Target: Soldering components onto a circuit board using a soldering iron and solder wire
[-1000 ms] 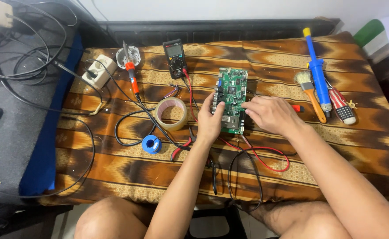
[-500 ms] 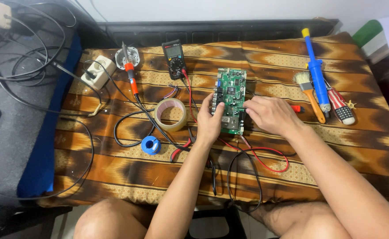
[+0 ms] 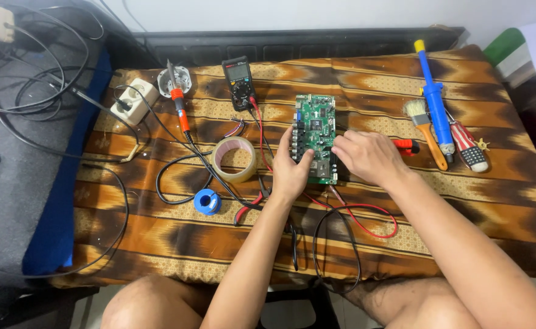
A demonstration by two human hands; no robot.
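Both hands [image 3: 332,163] on green circuit board [image 3: 315,131]; tape roll [image 3: 234,159] nr.

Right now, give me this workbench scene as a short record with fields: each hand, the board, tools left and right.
Left hand: grips the left edge of the circuit board
Right hand: rests on the board's right edge
Circuit board: green, flat on the patterned cloth
Left of board: tape roll, soldering iron, multimeter, blue solder spool
Right of board: brush, blue desoldering pump
Leads: red and black wires loop near the front edge
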